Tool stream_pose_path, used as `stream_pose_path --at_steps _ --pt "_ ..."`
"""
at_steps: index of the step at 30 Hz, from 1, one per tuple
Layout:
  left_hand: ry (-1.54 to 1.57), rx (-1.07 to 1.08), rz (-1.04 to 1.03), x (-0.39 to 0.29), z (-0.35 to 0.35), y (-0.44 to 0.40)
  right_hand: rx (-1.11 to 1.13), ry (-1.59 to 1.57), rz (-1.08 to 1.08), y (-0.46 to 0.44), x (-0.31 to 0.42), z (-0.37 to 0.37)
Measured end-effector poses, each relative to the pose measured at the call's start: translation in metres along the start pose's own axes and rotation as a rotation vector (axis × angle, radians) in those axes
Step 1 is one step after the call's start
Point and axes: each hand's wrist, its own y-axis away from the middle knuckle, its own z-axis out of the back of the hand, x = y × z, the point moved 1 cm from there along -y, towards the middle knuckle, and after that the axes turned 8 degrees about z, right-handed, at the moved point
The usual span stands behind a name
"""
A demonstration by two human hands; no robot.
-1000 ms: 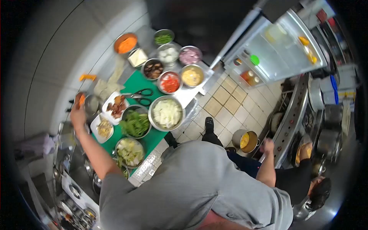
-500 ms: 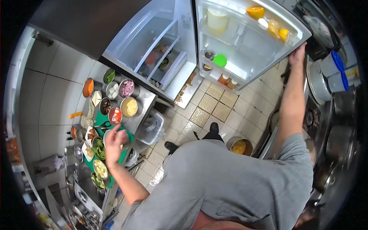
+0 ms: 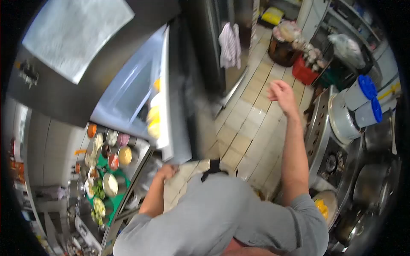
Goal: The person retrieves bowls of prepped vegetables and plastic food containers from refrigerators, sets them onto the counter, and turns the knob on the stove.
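Note:
The refrigerator door [image 3: 165, 102] stands partly open and is blurred, with yellow items [image 3: 153, 121] on its inner shelf. My right hand [image 3: 280, 94] is in the air over the tiled floor, apart from the door, its fingers loosely bent and nothing in them. Low beside the counter's edge, my left hand [image 3: 168, 171] is just below the door's bottom corner. Its fingers are blurred, and I cannot tell whether it touches the door. A metal bowl with white contents [image 3: 110, 184] sits on the green cutting board [image 3: 121, 175].
Containers of cut food, such as a yellow one [image 3: 125, 155] and a red one [image 3: 113, 161], crowd the left counter. A stove [image 3: 331, 164] and white buckets with blue lids [image 3: 367, 100] stand at right. Further back is a red crate [image 3: 305, 70].
The refrigerator door has swung leftward from wide open to partly open. My right hand has let go of it. My left hand has moved off the counter, uncovering the bowl with white contents.

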Motion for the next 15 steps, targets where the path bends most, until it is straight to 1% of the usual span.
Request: stream_pose_path --at_steps 1,3,4,5,6,7,9,10,12,13,14,15 --pt "-0.126 0.012 -0.130 0.005 -0.008 -0.023 0.006 -0.014 0.052 -0.027 0.024 -0.007" --pt "-0.366 -0.010 -0.404 0.014 -0.024 -0.065 0.022 0.086 0.240 -0.088 0.084 -0.023" --pt "-0.498 0.153 -0.083 -0.052 0.027 -0.017 0.010 0.119 0.346 -0.126 0.106 -0.031" --pt "-0.387 -0.107 0.003 -0.071 0.032 -0.005 0.002 0.151 0.448 -0.167 0.126 -0.040" --pt "-0.208 -0.142 0.084 -0.052 0.031 -0.020 -0.041 0.207 0.524 -0.210 0.147 -0.047" --pt "0.023 -0.127 0.172 -0.020 0.030 -0.031 -0.087 0.259 0.597 -0.253 0.166 -0.054" --pt "0.338 -0.186 0.317 0.024 0.037 -0.053 -0.200 0.461 0.574 -0.336 0.213 -0.061" --pt "0.462 -0.220 0.386 0.035 0.044 -0.068 -0.227 0.473 0.604 -0.379 0.229 -0.066" --pt "0.892 -0.337 0.607 0.024 0.063 -0.083 -0.279 0.477 0.669 -0.447 0.250 -0.084" --pt "1.155 -0.416 0.678 0.017 0.063 -0.095 -0.249 0.475 0.687 -0.467 0.258 -0.089" --pt "1.393 -0.500 0.712 0.010 0.057 -0.104 -0.083 0.272 0.638 -0.482 0.257 -0.092" --pt "1.604 -0.590 0.703 0.000 0.055 -0.117 0.067 0.068 0.596 -0.496 0.260 -0.089"
